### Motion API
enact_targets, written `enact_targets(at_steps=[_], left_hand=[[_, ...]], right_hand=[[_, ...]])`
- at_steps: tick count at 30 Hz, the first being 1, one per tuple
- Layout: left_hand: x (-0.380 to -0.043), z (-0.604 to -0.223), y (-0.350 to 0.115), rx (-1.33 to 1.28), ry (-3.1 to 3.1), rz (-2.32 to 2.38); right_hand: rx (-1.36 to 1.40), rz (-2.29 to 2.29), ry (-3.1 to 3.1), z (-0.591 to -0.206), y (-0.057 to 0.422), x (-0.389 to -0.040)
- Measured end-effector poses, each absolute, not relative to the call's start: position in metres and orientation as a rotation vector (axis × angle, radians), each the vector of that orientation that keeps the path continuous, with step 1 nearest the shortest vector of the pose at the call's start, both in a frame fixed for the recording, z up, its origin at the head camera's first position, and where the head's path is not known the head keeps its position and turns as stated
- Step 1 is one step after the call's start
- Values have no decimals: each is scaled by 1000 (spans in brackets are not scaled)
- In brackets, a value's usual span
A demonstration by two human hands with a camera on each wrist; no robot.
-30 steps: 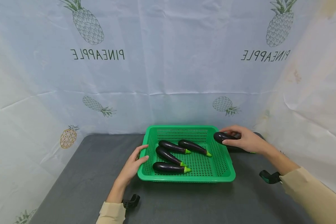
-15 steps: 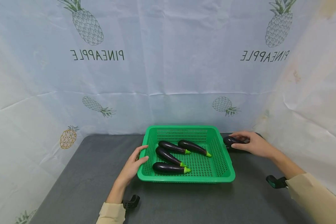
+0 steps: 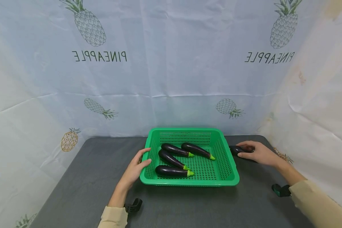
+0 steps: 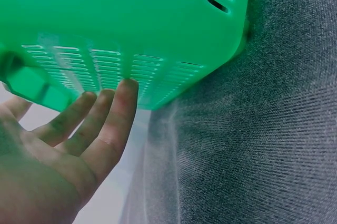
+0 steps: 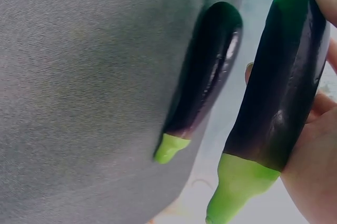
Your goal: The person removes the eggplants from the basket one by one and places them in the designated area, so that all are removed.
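A green plastic basket [image 3: 189, 182] with slotted walls holds several dark eggplants [image 3: 174, 171] with green stem ends. My left hand [image 3: 134, 167] grips its left rim, thumb and index finger over the edge. In the left wrist view the other fingers [image 4: 117, 116] lie against the outer wall. Just beyond the basket's right side, my right hand [image 3: 257, 154] holds an eggplant [image 5: 279, 84] between thumb and fingers, its stem end pointing back past the palm. Another eggplant [image 5: 205, 74] lies on the table beside it in the right wrist view; the hand hides it in the head view.
A dark grey cloth-covered table [image 3: 188, 205] bears the basket. Behind and at both sides hang pale sheets [image 3: 171, 76] printed with pineapples. A black wrist strap piece [image 3: 134, 205] sits by the left cuff, another [image 3: 281, 190] by the right.
My right hand has moved right and down from beside the basket's rim, carrying the eggplant low to the table. The left hand and the basket stay put.
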State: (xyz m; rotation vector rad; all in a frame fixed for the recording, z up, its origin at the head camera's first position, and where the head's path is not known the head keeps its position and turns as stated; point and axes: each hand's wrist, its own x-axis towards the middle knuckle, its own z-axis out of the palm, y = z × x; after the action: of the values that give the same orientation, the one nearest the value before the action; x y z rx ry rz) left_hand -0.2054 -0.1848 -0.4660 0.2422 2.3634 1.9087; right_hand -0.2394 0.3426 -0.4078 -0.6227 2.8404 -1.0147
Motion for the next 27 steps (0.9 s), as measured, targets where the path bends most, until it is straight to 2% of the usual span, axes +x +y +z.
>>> enact_targets(at_steps=[27], left_hand=[[-204,-467,-185,277,2410,1891]], right_hand=[[-663,-872,2845,-450,336,-253]])
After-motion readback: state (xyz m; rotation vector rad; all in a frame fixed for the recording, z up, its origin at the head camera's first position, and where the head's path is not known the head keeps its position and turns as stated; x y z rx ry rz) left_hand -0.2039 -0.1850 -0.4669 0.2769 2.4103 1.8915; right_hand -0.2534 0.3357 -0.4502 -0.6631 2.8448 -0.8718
